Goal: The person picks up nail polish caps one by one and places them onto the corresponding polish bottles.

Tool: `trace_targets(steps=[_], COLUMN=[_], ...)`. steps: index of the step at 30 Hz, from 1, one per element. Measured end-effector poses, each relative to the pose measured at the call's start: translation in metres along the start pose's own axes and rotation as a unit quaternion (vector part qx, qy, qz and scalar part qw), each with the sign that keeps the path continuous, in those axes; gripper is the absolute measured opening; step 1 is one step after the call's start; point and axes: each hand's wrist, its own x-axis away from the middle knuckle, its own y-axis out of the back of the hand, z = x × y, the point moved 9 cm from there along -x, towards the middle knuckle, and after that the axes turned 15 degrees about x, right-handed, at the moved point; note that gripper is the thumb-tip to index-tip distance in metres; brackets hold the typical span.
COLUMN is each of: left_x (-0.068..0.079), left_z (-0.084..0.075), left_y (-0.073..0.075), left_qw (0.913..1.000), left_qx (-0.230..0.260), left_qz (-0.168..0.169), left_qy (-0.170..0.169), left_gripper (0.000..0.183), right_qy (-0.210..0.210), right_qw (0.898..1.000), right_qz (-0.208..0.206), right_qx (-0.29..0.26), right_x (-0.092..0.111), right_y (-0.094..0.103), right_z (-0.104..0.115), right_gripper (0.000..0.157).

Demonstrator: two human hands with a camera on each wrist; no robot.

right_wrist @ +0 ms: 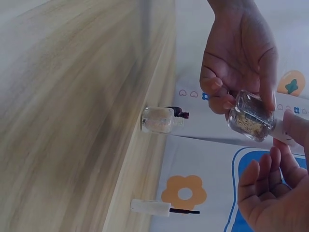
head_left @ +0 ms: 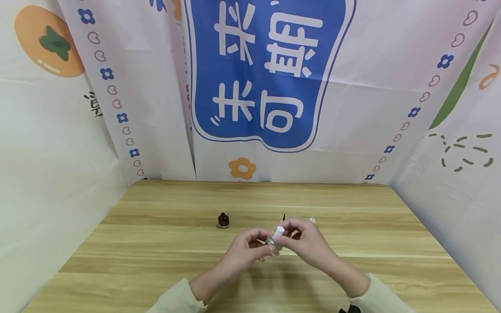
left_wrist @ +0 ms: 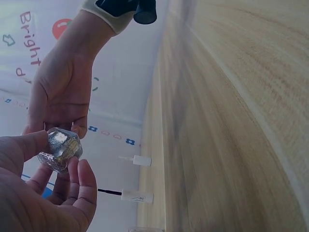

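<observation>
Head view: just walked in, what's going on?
Someone's left hand holds a gold-flecked bottle off the table, while the right hand pinches the white cap at its neck. Can't tell whether the cap is going on or coming off. On the table stand a dark bottle, a clear bottle, and two loose caps, brush up: the dark-brush cap and the pale-brush cap.
</observation>
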Motion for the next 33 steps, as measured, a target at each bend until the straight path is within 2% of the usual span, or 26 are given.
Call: trace_targets(steps=[7,14,21,28,33], left_x=[-0.001,-0.002,-0.003,-0.003,-0.004], left_z=[0.002,0.002,0.001,-0.001,-0.001], left_y=[-0.001,-0.002,-0.003,-0.003,-0.004], left_qw=[1.0,1.0,0.9999,1.0,1.0], left_qx=[0.001,0.0,0.0,0.004,-0.004], left_qz=[-0.003,-0.005,-0.01,-0.005,0.0], left_qy=[0.008,0.006,0.005,0.002,0.002], left_gripper=[0.028,0.028,0.029,0.028,0.027], right_qy=[-0.026,-0.028,-0.007,0.046,0.068], right_qw=[0.999,0.999,1.0,0.998,0.996], right_qz=[-0.024,-0.027,-0.003,0.037,0.052], right_qx=[-0.008,-0.006,0.011,0.0,0.002], right_x=[0.001,0.002,0.001,0.0,0.001], right_y=[0.0,0.002,0.008,0.011,0.01], right_z=[-0.004,-0.006,-0.005,0.002,0.003], right_gripper=[0.026,0.027,0.025,0.026,0.026])
